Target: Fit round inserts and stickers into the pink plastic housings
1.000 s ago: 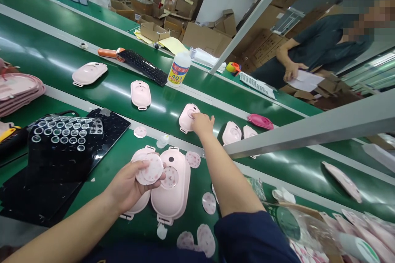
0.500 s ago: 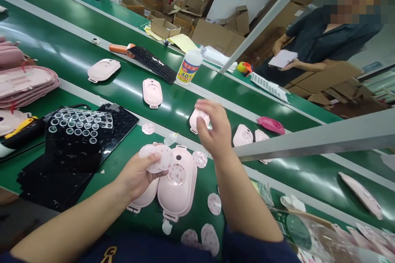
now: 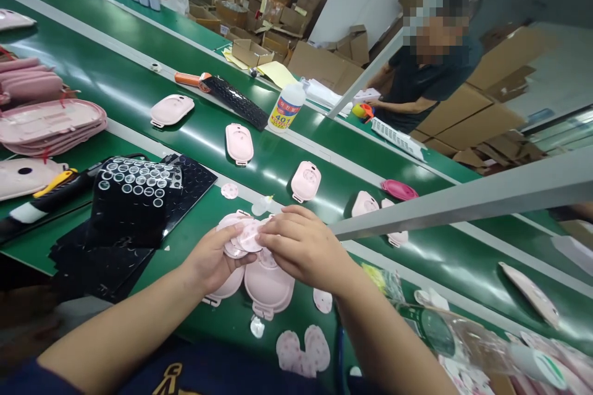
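My left hand point(image 3: 217, 257) holds several thin round patterned discs point(image 3: 237, 241), fanned between thumb and fingers. The fingers of my right hand point(image 3: 301, 247) pinch the edge of one patterned disc point(image 3: 251, 235) at the right side of that stack. Under both hands lie two pale pink oval shells; the right shell point(image 3: 269, 289) is partly covered by my right hand. Loose patterned discs lie near the shells, one point(image 3: 229, 191) above and one point(image 3: 322, 300) to the right. A small clear dropper bottle point(image 3: 262, 205) is just beyond my hands.
Pink shells point(image 3: 306, 181) sit spaced along the green belt point(image 3: 199, 154). A white 401 bottle point(image 3: 286, 108) stands beyond. Black sheets point(image 3: 134, 216) and stacked pink parts point(image 3: 50, 126) lie left. A grey metal bar point(image 3: 463, 200) crosses at right. Another person point(image 3: 417, 83) stands across.
My right hand has come back from the shell on the belt to the discs in my left hand. The shell it left stays on the belt. The person across has moved left.
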Motion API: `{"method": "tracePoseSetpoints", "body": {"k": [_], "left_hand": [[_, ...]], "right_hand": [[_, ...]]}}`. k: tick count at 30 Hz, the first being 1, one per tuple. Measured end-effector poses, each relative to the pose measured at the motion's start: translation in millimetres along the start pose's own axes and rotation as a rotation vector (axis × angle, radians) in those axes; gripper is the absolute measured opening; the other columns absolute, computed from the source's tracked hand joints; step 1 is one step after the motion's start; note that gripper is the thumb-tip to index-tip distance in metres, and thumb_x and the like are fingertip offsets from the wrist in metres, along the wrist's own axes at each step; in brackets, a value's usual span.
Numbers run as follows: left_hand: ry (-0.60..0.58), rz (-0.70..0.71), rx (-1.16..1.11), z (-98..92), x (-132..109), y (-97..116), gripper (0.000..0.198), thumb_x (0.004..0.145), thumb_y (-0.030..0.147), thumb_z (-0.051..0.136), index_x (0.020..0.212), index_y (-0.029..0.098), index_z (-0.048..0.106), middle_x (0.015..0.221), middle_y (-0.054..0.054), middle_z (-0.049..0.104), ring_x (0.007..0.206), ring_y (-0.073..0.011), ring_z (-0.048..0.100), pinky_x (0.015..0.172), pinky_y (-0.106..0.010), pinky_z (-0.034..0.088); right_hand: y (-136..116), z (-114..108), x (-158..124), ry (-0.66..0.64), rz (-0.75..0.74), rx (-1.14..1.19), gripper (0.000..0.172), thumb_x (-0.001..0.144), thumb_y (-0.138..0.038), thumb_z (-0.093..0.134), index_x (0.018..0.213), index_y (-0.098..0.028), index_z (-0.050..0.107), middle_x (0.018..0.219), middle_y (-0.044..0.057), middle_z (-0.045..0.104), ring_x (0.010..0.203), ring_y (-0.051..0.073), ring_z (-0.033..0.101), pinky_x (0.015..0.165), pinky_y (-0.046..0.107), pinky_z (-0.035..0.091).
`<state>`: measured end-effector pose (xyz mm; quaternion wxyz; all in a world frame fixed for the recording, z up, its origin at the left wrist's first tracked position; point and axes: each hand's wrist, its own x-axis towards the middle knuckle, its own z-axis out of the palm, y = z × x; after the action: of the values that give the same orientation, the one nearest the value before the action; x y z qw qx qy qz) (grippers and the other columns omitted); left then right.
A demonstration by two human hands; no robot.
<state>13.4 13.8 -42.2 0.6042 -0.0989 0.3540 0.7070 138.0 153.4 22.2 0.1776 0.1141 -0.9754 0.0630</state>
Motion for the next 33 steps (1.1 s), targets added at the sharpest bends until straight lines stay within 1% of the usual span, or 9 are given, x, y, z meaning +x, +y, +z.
{"method": "tracePoseSetpoints", "body": {"k": [4,8,11,13,17,21,25,29,33], "left_hand": [[0.034,0.045,0.013,-7.6,-4.1,6.1,0.019,0.088,0.005,0.057,0.101,0.01,0.069,0.08,-0.009,0.074,0.061,-0.0166,0.068,0.05,-0.024,0.057],[0.123,0.11,-0.022,-18.9,-8.7,17.0,0.019,0.09,0.005,0.053,0.101,0.011,0.067,0.083,-0.009,0.075,0.062,-0.0176,0.07,0.049,-0.024,0.058],[0.185,0.124,-0.035,-27.0,-15.9,25.8,0.019,0.09,0.004,0.053,0.102,0.011,0.066,0.081,-0.008,0.074,0.06,-0.0182,0.071,0.048,-0.024,0.058],[0.229,0.13,-0.037,-31.6,-20.7,30.6,0.02,0.09,0.004,0.052,0.103,0.012,0.064,0.08,-0.008,0.074,0.059,-0.0188,0.071,0.048,-0.025,0.058],[0.306,0.119,-0.047,-37.5,-23.1,34.6,0.021,0.09,0.003,0.051,0.104,0.012,0.063,0.081,-0.008,0.074,0.062,-0.0197,0.072,0.049,-0.026,0.059],[0.357,0.063,-0.045,-39.6,-14.3,30.9,0.02,0.09,0.004,0.053,0.105,0.012,0.063,0.08,-0.009,0.074,0.06,-0.0186,0.07,0.049,-0.026,0.059],[0.351,0.04,-0.038,-40.1,-2.6,27.0,0.02,0.089,0.007,0.057,0.106,0.012,0.065,0.084,-0.01,0.075,0.064,-0.0199,0.071,0.051,-0.028,0.06],[0.363,0.011,-0.051,-38.6,5.9,27.9,0.018,0.088,0.007,0.058,0.103,0.012,0.065,0.083,-0.01,0.074,0.066,-0.0209,0.071,0.051,-0.028,0.059],[0.358,0.0,-0.057,-38.0,13.7,29.5,0.017,0.087,0.007,0.057,0.101,0.012,0.065,0.08,-0.01,0.073,0.064,-0.0205,0.07,0.051,-0.029,0.059]], "right_hand": [[17.0,-5.6,16.5,0.064,0.032,0.192,0.023,0.09,-0.011,0.051,0.101,-0.022,0.068,0.089,0.001,0.076,0.082,0.015,0.07,0.091,0.037,0.051],[76.5,-11.4,37.7,0.274,0.409,0.235,0.032,0.084,-0.013,0.053,0.109,-0.023,0.07,0.096,0.002,0.076,0.089,0.017,0.07,0.084,0.034,0.054],[137.8,-6.3,52.3,0.165,0.767,0.201,0.032,0.078,-0.014,0.054,0.104,-0.019,0.073,0.096,0.003,0.076,0.084,0.018,0.068,0.081,0.033,0.053],[174.6,5.9,60.9,0.039,0.88,0.176,0.027,0.077,-0.014,0.055,0.096,-0.016,0.074,0.086,0.003,0.074,0.074,0.016,0.066,0.074,0.031,0.053],[222.9,49.7,78.5,-0.041,0.826,0.123,0.016,0.076,-0.015,0.06,0.082,-0.014,0.075,0.072,0.004,0.067,0.069,0.017,0.06,0.07,0.032,0.051],[247.8,101.8,98.0,-0.013,0.691,0.041,0.025,0.081,-0.013,0.054,0.091,-0.016,0.077,0.091,0.009,0.067,0.092,0.023,0.061,0.087,0.036,0.049],[263.0,140.0,108.9,-0.045,0.59,-0.002,0.03,0.089,-0.017,0.05,0.104,-0.017,0.076,0.109,0.012,0.067,0.101,0.024,0.061,0.091,0.036,0.049],[270.9,153.3,103.7,-0.161,0.489,-0.032,0.03,0.089,-0.018,0.052,0.104,-0.02,0.077,0.119,0.011,0.069,0.108,0.025,0.062,0.096,0.037,0.047],[270.6,147.7,93.6,-0.262,0.419,-0.053,0.038,0.088,-0.013,0.05,0.116,-0.02,0.074,0.129,0.01,0.068,0.119,0.026,0.059,0.105,0.04,0.04]]}}
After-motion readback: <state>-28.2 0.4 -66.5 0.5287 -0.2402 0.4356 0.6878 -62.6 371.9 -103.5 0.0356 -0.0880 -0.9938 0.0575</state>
